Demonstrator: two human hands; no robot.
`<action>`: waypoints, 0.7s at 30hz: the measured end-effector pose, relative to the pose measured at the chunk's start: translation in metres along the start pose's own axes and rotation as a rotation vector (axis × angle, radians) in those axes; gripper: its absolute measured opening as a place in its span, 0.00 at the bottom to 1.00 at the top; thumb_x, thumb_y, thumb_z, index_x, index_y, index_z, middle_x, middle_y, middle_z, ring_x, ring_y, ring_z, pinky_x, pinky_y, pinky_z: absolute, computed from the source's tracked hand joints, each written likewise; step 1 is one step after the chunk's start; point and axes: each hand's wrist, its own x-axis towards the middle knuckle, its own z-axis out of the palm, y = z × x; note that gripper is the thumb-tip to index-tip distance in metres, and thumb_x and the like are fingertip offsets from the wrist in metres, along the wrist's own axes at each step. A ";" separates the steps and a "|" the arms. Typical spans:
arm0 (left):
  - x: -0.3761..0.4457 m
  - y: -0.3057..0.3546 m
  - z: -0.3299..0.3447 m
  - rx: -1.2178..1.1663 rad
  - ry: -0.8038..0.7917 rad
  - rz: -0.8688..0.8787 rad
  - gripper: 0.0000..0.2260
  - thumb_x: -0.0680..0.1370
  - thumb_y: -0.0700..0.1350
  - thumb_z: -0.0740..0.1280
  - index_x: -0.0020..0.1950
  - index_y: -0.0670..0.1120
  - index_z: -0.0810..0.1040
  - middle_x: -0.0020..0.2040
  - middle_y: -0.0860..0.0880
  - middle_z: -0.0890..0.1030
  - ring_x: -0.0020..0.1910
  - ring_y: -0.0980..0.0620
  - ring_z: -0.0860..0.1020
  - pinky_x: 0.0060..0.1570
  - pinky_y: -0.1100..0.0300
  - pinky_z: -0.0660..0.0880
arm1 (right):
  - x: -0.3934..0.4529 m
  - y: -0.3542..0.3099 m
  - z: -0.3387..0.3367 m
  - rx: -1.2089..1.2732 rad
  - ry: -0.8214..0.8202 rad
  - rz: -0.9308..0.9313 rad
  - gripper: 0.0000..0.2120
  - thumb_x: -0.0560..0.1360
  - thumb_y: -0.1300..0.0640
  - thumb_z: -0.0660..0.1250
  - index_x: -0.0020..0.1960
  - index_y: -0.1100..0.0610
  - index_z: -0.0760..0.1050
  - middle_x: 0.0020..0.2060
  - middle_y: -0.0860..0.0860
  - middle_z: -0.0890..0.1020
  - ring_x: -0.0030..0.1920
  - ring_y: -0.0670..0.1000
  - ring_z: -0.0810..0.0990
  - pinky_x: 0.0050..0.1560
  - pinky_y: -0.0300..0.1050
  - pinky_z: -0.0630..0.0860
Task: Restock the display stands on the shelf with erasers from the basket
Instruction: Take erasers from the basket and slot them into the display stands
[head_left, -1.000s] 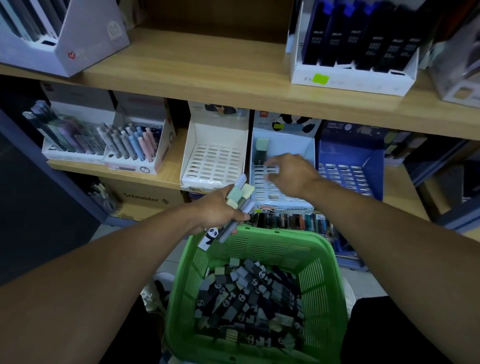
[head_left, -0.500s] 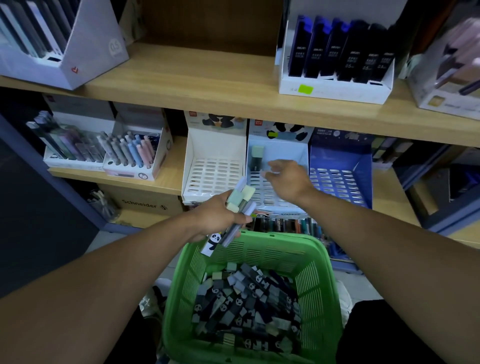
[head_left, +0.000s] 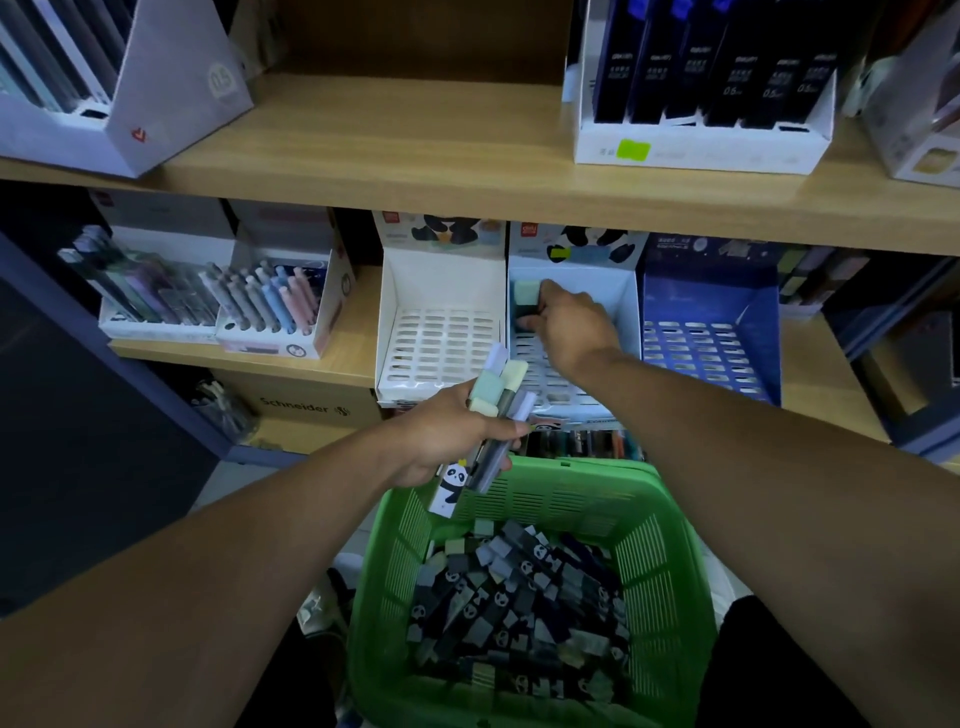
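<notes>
1. Nearest, at six o'clock, a green slatted basket (head_left: 670, 571) sits low in front of the person, heaped with loose erasers (head_left: 519, 608) in dark panda-print sleeves.
2. Just above the basket's far rim, towards eleven o'clock of it, the left hand (head_left: 441, 434) is curled round a bundle of erasers (head_left: 496, 400); their pale green, cream and lilac ends fan upward and a panda-printed sleeve sticks out below the fist.
3. Farther in, at twelve o'clock, the right hand (head_left: 569, 325) reaches into the middle display stand (head_left: 626, 306), a pale box with a slotted floor. Its fingers are bent against a green-topped eraser (head_left: 525, 299) standing upright in the stand's back-left corner; whether they pinch it or only touch it I cannot tell.
4. Beside that, at eleven o'clock, a white display stand (head_left: 441, 338) has bare slots showing; at one o'clock a blue display stand (head_left: 706, 332) shows its slots too.
5. All three stands sit on the lower wooden shelf (head_left: 343, 358), with trays of pastel pens (head_left: 265, 299) out at ten o'clock.
6. Farthest, the upper shelf (head_left: 415, 150) carries a white box of dark refill packs (head_left: 717, 67) at one o'clock and a grey file holder (head_left: 171, 88) at eleven.
</notes>
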 end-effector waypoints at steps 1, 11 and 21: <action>0.000 0.000 0.000 -0.005 -0.002 -0.004 0.12 0.78 0.43 0.72 0.60 0.47 0.77 0.43 0.48 0.83 0.37 0.51 0.82 0.42 0.61 0.77 | 0.000 0.002 0.000 -0.037 0.004 -0.022 0.07 0.82 0.55 0.63 0.51 0.55 0.64 0.48 0.59 0.79 0.50 0.62 0.76 0.40 0.48 0.65; -0.002 0.002 0.003 -0.021 0.005 -0.022 0.13 0.77 0.43 0.73 0.59 0.47 0.76 0.43 0.48 0.83 0.40 0.51 0.83 0.38 0.66 0.75 | -0.003 -0.001 -0.005 -0.074 0.110 -0.147 0.17 0.84 0.54 0.56 0.69 0.60 0.60 0.42 0.57 0.78 0.39 0.62 0.76 0.37 0.51 0.69; -0.005 0.006 0.001 -0.065 0.053 0.029 0.09 0.77 0.43 0.72 0.55 0.44 0.77 0.39 0.50 0.84 0.33 0.53 0.82 0.56 0.56 0.72 | -0.013 -0.002 -0.006 0.660 0.133 0.191 0.20 0.73 0.58 0.72 0.34 0.54 0.61 0.28 0.50 0.66 0.29 0.50 0.66 0.33 0.47 0.67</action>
